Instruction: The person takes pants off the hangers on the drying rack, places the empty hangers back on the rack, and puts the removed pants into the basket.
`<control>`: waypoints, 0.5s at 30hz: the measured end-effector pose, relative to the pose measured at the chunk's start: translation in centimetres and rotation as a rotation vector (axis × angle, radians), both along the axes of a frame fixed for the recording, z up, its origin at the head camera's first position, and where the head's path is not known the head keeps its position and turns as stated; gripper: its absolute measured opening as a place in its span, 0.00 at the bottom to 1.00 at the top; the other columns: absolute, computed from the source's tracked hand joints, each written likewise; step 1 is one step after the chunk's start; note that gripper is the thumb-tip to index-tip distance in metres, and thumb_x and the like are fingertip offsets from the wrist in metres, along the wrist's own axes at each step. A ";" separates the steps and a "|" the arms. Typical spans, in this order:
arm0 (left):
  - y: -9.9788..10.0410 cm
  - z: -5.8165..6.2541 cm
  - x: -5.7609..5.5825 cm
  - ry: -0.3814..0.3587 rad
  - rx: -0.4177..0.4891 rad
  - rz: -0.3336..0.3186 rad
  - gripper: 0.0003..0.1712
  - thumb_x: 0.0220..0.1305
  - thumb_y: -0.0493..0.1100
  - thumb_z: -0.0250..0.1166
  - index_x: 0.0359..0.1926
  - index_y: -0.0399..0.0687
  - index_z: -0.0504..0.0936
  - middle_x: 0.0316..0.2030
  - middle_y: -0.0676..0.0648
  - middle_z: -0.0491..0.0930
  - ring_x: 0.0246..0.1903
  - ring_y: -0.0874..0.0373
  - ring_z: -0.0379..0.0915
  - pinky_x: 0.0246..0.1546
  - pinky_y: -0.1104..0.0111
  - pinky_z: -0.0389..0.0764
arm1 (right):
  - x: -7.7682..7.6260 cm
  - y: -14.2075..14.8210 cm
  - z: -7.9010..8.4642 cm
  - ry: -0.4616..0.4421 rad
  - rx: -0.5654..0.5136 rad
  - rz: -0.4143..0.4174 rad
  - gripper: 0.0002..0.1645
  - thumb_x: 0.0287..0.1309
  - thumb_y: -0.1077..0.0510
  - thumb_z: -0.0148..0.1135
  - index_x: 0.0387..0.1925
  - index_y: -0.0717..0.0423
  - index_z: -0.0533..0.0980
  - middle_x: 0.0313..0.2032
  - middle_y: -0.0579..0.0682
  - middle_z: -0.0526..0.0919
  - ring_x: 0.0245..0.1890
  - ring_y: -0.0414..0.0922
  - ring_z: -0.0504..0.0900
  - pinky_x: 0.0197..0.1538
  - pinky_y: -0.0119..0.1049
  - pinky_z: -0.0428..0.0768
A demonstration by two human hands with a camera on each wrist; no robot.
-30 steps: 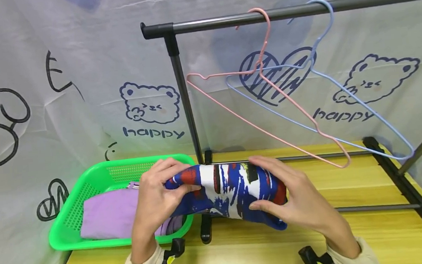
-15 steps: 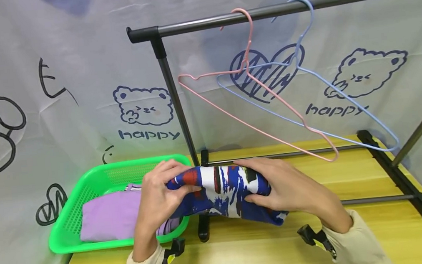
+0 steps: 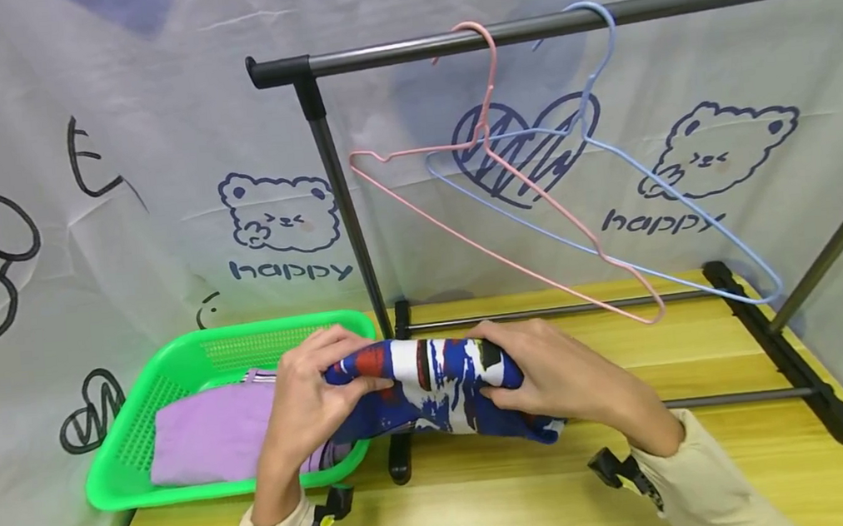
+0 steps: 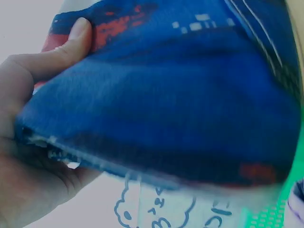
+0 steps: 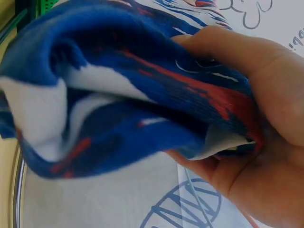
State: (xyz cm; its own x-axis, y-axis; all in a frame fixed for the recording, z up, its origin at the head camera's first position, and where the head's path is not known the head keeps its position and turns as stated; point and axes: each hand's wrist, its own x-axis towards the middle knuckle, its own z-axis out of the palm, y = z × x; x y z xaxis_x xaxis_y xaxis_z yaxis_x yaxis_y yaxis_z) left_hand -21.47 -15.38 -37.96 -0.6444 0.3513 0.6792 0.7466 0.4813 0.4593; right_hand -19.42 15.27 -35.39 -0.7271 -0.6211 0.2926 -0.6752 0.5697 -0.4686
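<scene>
A folded blue cloth garment [image 3: 433, 391] with white, red and black paint-like patches is held up between both hands above the table. My left hand [image 3: 312, 389] grips its left end, thumb on the near face and fingers behind. At the other end, my right hand [image 3: 551, 369] pinches the cloth between thumb and fingers. In the left wrist view the blue cloth [image 4: 180, 99] hangs in a broad fold from the left hand [image 4: 38, 166]. The right wrist view shows rolled, layered folds of the cloth [image 5: 142, 90] inside the right hand [image 5: 266, 95]. Its exact garment type cannot be told.
A green basket [image 3: 110, 482] with folded purple clothing [image 3: 210, 432] stands at left. Behind the hands rises a dark metal rack [image 3: 403, 52], its feet on the wooden table [image 3: 488, 508]. A pink hanger [image 3: 456, 231] and a blue hanger [image 3: 695, 206] hang from its bar.
My right hand has shifted left along the garment and closed in on its end, bringing the hands nearer together. The head view has turned slightly, so the rack appears further left.
</scene>
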 end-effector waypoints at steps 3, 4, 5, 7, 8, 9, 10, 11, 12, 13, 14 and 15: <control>-0.3 -0.3 -0.3 -0.022 0.005 -0.045 0.22 0.37 0.33 0.87 0.38 0.48 0.91 0.36 0.56 0.86 0.39 0.59 0.80 0.40 0.63 0.83 | 0.1 0.1 0.1 0.051 0.004 -0.008 0.31 0.55 0.58 0.76 0.60 0.56 0.76 0.45 0.49 0.86 0.36 0.39 0.84 0.34 0.28 0.82; -0.4 -0.3 -0.3 -0.032 0.002 -0.059 0.22 0.37 0.33 0.87 0.38 0.48 0.90 0.37 0.56 0.85 0.40 0.58 0.80 0.41 0.63 0.83 | 0.2 0.1 0.2 0.067 0.007 -0.010 0.30 0.55 0.57 0.76 0.58 0.56 0.76 0.44 0.49 0.86 0.36 0.39 0.84 0.34 0.28 0.82; -0.5 -0.3 -0.4 -0.042 -0.003 -0.072 0.22 0.38 0.34 0.87 0.38 0.49 0.90 0.37 0.56 0.85 0.40 0.58 0.79 0.40 0.63 0.83 | 0.3 0.1 0.2 0.078 0.010 -0.011 0.29 0.55 0.57 0.76 0.58 0.56 0.77 0.44 0.49 0.86 0.35 0.39 0.84 0.34 0.29 0.82; -0.7 -0.1 -0.5 -0.061 -0.028 -0.085 0.23 0.39 0.37 0.87 0.40 0.50 0.89 0.39 0.56 0.85 0.41 0.58 0.79 0.39 0.62 0.83 | 0.4 0.1 0.3 0.092 0.009 -0.011 0.28 0.54 0.57 0.76 0.56 0.55 0.77 0.43 0.48 0.87 0.35 0.39 0.84 0.34 0.30 0.82; -0.8 0.0 -0.5 -0.069 -0.048 -0.088 0.24 0.40 0.38 0.87 0.41 0.51 0.89 0.39 0.55 0.85 0.41 0.58 0.79 0.39 0.62 0.82 | 0.5 0.1 0.4 0.099 0.010 -0.009 0.28 0.54 0.57 0.76 0.56 0.56 0.77 0.43 0.48 0.87 0.35 0.39 0.84 0.35 0.30 0.82; -1.0 0.2 -0.5 -0.077 -0.073 -0.092 0.24 0.41 0.40 0.87 0.42 0.51 0.89 0.41 0.55 0.85 0.41 0.58 0.78 0.39 0.62 0.82 | 0.5 0.1 0.4 0.105 0.012 -0.007 0.27 0.54 0.57 0.76 0.56 0.56 0.78 0.42 0.48 0.87 0.35 0.39 0.84 0.35 0.30 0.82; -1.1 0.4 -0.5 -0.084 -0.104 -0.094 0.25 0.41 0.42 0.87 0.44 0.52 0.88 0.42 0.55 0.85 0.42 0.57 0.78 0.39 0.61 0.82 | 0.5 0.1 0.4 0.111 0.014 -0.004 0.27 0.54 0.57 0.76 0.56 0.56 0.78 0.43 0.48 0.87 0.35 0.39 0.84 0.35 0.30 0.83; -1.4 0.6 -0.5 -0.096 -0.140 -0.097 0.27 0.42 0.43 0.87 0.46 0.53 0.88 0.44 0.54 0.85 0.43 0.57 0.79 0.39 0.61 0.82 | 0.6 0.0 0.5 0.115 0.013 -0.001 0.27 0.54 0.58 0.76 0.56 0.56 0.78 0.43 0.49 0.87 0.36 0.40 0.85 0.36 0.31 0.83; -1.6 0.9 -0.4 -0.112 -0.177 -0.102 0.28 0.43 0.44 0.86 0.48 0.53 0.87 0.45 0.54 0.84 0.44 0.57 0.79 0.40 0.61 0.82 | 0.6 0.0 0.6 0.119 0.013 0.002 0.28 0.54 0.58 0.76 0.56 0.57 0.78 0.44 0.49 0.87 0.36 0.40 0.85 0.36 0.31 0.84; -1.9 1.2 -0.3 -0.129 -0.216 -0.110 0.30 0.44 0.45 0.86 0.51 0.53 0.86 0.47 0.53 0.84 0.45 0.56 0.79 0.40 0.60 0.83 | 0.6 -0.1 0.7 0.126 0.013 0.007 0.28 0.54 0.58 0.76 0.56 0.57 0.78 0.45 0.50 0.87 0.37 0.41 0.85 0.37 0.32 0.84; -2.3 1.4 -0.2 -0.150 -0.256 -0.119 0.32 0.45 0.45 0.86 0.53 0.54 0.86 0.49 0.52 0.84 0.46 0.56 0.79 0.41 0.59 0.83 | 0.6 -0.2 0.8 0.134 0.014 0.012 0.29 0.54 0.58 0.77 0.57 0.57 0.78 0.46 0.50 0.87 0.38 0.42 0.86 0.38 0.33 0.85; -2.6 1.7 0.0 -0.171 -0.297 -0.128 0.34 0.45 0.45 0.86 0.56 0.54 0.84 0.51 0.52 0.84 0.48 0.56 0.79 0.43 0.59 0.83 | 0.6 -0.3 0.9 0.143 0.016 0.015 0.30 0.53 0.58 0.77 0.57 0.58 0.78 0.47 0.51 0.87 0.39 0.43 0.86 0.39 0.34 0.85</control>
State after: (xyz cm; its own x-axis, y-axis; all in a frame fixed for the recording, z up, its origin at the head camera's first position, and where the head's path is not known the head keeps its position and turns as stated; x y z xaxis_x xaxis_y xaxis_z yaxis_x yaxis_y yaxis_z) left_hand -21.51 -18.03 -36.25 -0.6780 0.6021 0.4216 0.7337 0.5200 0.4373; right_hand -18.79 14.98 -34.47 -0.6691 -0.6371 0.3827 -0.7431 0.5654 -0.3579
